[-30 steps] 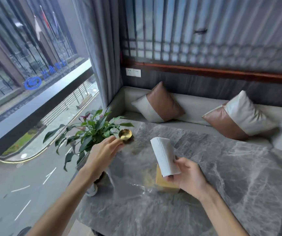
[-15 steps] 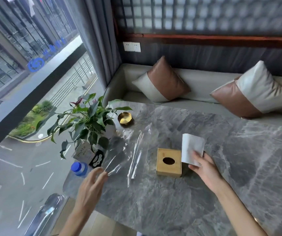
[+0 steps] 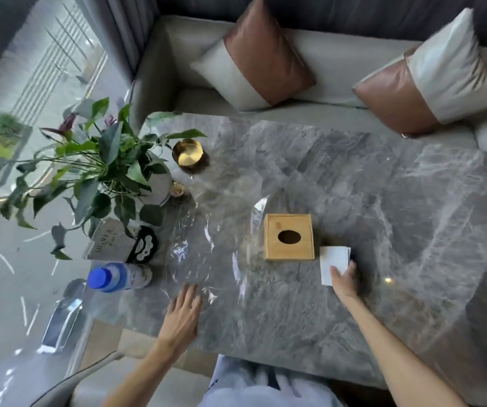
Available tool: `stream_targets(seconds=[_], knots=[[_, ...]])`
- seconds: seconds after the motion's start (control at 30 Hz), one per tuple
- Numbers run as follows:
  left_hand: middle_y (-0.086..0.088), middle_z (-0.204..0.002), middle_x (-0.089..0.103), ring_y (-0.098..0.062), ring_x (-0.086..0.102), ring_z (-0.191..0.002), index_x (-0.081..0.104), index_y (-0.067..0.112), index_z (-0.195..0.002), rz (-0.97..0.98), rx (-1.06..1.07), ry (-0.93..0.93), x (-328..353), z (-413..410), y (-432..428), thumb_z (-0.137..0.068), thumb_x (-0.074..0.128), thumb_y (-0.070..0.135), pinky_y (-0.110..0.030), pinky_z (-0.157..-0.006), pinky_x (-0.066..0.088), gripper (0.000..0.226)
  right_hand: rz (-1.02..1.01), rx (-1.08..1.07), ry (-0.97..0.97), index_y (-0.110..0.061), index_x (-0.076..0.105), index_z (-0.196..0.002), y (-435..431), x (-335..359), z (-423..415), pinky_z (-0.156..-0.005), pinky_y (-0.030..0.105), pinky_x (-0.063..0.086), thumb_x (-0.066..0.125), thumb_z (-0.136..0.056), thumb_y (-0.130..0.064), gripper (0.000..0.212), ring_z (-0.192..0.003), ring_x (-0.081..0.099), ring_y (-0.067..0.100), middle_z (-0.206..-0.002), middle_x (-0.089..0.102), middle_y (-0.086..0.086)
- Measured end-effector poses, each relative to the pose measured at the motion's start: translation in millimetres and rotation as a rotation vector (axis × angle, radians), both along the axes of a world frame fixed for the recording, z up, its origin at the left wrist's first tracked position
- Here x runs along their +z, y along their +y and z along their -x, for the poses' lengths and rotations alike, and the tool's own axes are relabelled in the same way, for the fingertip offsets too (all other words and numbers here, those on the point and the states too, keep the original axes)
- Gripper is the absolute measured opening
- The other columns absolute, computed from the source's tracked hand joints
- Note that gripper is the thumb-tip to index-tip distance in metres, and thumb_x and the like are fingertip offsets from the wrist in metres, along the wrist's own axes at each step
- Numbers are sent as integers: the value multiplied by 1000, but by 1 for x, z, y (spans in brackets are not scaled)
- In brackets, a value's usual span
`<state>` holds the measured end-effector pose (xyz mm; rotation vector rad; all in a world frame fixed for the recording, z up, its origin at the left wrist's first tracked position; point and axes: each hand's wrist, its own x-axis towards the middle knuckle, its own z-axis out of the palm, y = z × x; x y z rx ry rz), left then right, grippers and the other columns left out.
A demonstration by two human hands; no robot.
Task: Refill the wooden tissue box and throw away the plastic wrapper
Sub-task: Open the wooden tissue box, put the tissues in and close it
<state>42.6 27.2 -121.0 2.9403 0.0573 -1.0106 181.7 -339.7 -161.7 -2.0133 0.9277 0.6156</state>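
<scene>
The wooden tissue box (image 3: pixel 289 237) sits lid-up on the worktop (image 3: pixel 383 201), oval slot facing me, nothing poking out of it. My right hand (image 3: pixel 344 282) pins the white tissue stack (image 3: pixel 334 264) flat just beside the box's right near corner, fingers laid over it, so that hand is the nearer one for loading. My left hand (image 3: pixel 184 311) lies open and spread, fingertips on the near edge of the clear plastic wrapper (image 3: pixel 207 245), which sprawls left of the box. I judge the box must be opened first.

Window-side lounge: cushioned bench (image 3: pixel 339 66), marble table (image 3: pixel 353 186), potted plant (image 3: pixel 110 160).
</scene>
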Motion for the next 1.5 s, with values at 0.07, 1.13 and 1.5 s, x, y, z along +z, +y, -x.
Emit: stream_targets(seconds=[0.07, 1.13, 1.5], knots=[[-22, -129, 59, -45, 50, -128, 62, 3, -115, -29, 67, 66, 0, -4, -8, -49, 76, 8, -54, -91, 50, 67, 60, 25, 41, -10, 9, -156, 6, 1, 3, -113, 45, 25, 57, -97, -31, 79, -144, 22, 36, -158, 11, 23], [-12, -149, 44, -23, 38, -138, 34, 12, -148, 1081, 858, 173, 12, -185, -129, -106, 26, 23, -42, -120, 25, 44, -425, 65, -72, -22, 19, -156, 65, 38, -37, -121, 41, 21, 36, -104, -40, 57, -148, 24, 21, -163, 23, 3], [-16, -156, 30, -21, 29, -144, 21, -1, -149, 1170, 825, 72, 8, -166, -129, -103, 32, -1, -34, -119, 24, 48, 662, 1353, -471, -3, 56, -136, 50, 43, -30, -103, 36, 49, 89, -55, -50, 99, -132, 52, 27, -143, 53, 15]])
